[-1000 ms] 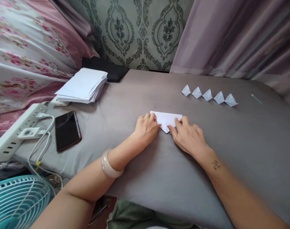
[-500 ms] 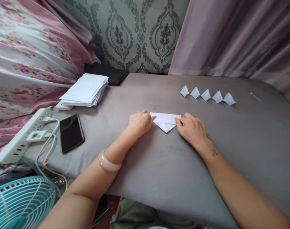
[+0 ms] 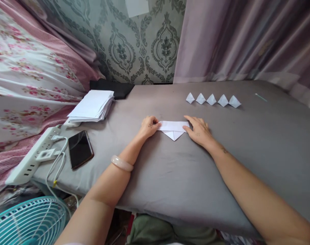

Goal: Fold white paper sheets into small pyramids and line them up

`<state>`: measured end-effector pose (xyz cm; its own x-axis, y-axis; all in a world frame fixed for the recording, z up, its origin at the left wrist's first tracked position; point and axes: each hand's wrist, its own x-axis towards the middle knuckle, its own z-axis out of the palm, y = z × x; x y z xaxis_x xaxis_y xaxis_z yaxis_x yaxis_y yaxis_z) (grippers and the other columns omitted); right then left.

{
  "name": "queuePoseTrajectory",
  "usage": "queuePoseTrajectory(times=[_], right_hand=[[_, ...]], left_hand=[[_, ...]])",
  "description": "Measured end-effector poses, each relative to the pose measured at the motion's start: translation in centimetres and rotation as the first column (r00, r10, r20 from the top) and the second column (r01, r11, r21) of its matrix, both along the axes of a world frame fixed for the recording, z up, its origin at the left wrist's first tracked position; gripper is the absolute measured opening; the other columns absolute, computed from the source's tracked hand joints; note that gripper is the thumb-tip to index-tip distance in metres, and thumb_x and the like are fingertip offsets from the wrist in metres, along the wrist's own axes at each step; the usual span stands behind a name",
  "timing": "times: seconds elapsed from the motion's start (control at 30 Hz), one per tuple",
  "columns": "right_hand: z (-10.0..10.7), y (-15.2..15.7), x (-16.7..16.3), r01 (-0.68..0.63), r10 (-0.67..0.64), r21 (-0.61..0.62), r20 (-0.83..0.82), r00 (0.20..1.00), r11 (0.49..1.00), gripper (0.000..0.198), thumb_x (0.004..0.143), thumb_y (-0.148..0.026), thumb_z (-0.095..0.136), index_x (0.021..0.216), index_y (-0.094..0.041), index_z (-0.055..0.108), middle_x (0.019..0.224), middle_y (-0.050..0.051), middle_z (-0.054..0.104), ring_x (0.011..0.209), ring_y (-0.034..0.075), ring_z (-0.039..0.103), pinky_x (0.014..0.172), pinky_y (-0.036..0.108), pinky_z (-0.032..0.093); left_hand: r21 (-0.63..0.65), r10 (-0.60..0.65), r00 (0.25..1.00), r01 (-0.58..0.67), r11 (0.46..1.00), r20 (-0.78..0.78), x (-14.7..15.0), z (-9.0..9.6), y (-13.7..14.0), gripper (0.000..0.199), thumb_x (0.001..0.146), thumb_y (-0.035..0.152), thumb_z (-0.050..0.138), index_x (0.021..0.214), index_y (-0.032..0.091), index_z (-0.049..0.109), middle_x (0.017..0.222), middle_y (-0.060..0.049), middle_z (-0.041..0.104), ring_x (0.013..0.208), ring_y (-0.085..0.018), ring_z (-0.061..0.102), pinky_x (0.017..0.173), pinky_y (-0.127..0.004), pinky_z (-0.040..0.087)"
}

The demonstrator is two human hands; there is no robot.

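Observation:
A folded sheet of white paper (image 3: 173, 126) lies on the grey cloth, with a straight band along its far side and a triangular point toward me. My left hand (image 3: 149, 126) pinches its left end, the fingers curled and the thumb on the band. At the right end is my right hand (image 3: 198, 130), its thumb pressing the band and its forefinger stretched along the far corner. Beyond my right hand stands a row of several small folded paper pieces (image 3: 211, 99), each pointed at the top.
At the back left lies a stack of white paper (image 3: 92, 103) beside a black flat item (image 3: 119, 89). A phone (image 3: 80, 149), a power strip (image 3: 33, 154) with cables and a turquoise fan (image 3: 29, 221) are at the left. A thin stick (image 3: 261, 97) lies far right.
My right forefinger has straightened and lifted away from the thumb at the paper's right end. My left hand keeps its pinch. The whole view has shifted slightly.

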<state>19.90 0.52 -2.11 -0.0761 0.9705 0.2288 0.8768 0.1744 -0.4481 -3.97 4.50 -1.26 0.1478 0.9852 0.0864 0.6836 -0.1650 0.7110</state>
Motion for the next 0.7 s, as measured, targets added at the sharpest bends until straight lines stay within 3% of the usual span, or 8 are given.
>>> queuePoseTrajectory(times=[0.1,0.2,0.3,0.4,0.47,0.57,0.7], right_hand=[[-0.1,0.1,0.1,0.026,-0.026,0.000,-0.098,0.995,1.000,0.057,0.083,-0.034,0.056,0.138,-0.027,0.043,0.126,0.008,0.061,0.119,0.032,0.049,0.098,0.055,0.036],[-0.2,0.4,0.2,0.024,-0.025,-0.007,-0.326,0.945,1.000,0.064,0.078,-0.031,0.061,0.139,-0.023,0.041,0.116,0.009,0.065,0.108,0.028,0.057,0.097,0.050,0.040],[0.1,0.5,0.3,0.006,-0.035,-0.049,-0.623,0.781,0.999,0.065,0.073,-0.032,0.066,0.133,-0.018,0.046,0.108,0.010,0.067,0.094,0.022,0.063,0.089,0.041,0.048],[0.8,0.2,0.5,-0.043,-0.109,-0.166,-0.804,0.585,0.985,0.062,0.070,-0.036,0.071,0.126,-0.020,0.051,0.106,0.010,0.069,0.087,0.021,0.065,0.074,0.036,0.051],[1.3,-0.1,0.6,-0.123,-0.128,-0.223,-0.843,0.523,0.967,0.054,0.070,-0.037,0.072,0.118,-0.020,0.057,0.102,0.009,0.071,0.082,0.020,0.066,0.068,0.033,0.050],[1.8,-0.4,0.7,-0.184,-0.084,-0.205,-0.854,0.514,0.961,0.041,0.069,-0.040,0.074,0.103,-0.019,0.065,0.099,0.008,0.072,0.079,0.018,0.065,0.067,0.031,0.047],[2.3,-0.6,0.5,-0.164,-0.048,-0.150,-0.862,0.504,0.975,0.040,0.066,-0.040,0.076,0.100,-0.020,0.067,0.100,0.007,0.073,0.084,0.018,0.064,0.068,0.029,0.044]], left_hand=[[0.016,-0.058,0.959,0.056,0.998,0.276,-0.2,-0.2,-0.3,0.012,0.079,0.026,0.059,0.077,0.016,0.054,0.065,0.001,0.052,0.061,-0.011,0.045,0.058,-0.023,0.034],[0.029,-0.137,0.849,0.142,0.989,0.510,-0.2,-0.3,-0.6,0.019,0.080,0.032,0.061,0.081,0.018,0.049,0.059,0.005,0.049,0.053,-0.007,0.039,0.052,-0.021,0.027],[0.044,-0.148,0.769,0.154,0.987,0.622,0.1,0.1,-1.0,0.027,0.076,0.037,0.066,0.082,0.018,0.049,0.058,0.006,0.049,0.050,-0.006,0.038,0.051,-0.020,0.025],[0.057,-0.127,0.703,0.122,0.991,0.700,0.4,0.8,-1.4,0.031,0.072,0.039,0.071,0.080,0.017,0.051,0.058,0.005,0.050,0.052,-0.005,0.040,0.052,-0.020,0.028],[0.043,-0.098,0.666,0.098,0.994,0.740,0.6,1.2,-1.6,0.032,0.070,0.038,0.074,0.079,0.017,0.051,0.057,0.006,0.050,0.052,-0.005,0.041,0.053,-0.019,0.031],[-0.063,-0.008,0.606,0.096,0.993,0.796,0.7,1.6,-1.8,0.034,0.065,0.036,0.078,0.081,0.016,0.054,0.062,0.004,0.056,0.056,-0.006,0.048,0.056,-0.020,0.034],[-0.219,0.038,0.594,0.235,0.947,0.804,0.7,1.9,-2.1,0.038,0.061,0.032,0.082,0.090,0.015,0.064,0.083,-0.003,0.066,0.068,-0.010,0.057,0.060,-0.022,0.038]])
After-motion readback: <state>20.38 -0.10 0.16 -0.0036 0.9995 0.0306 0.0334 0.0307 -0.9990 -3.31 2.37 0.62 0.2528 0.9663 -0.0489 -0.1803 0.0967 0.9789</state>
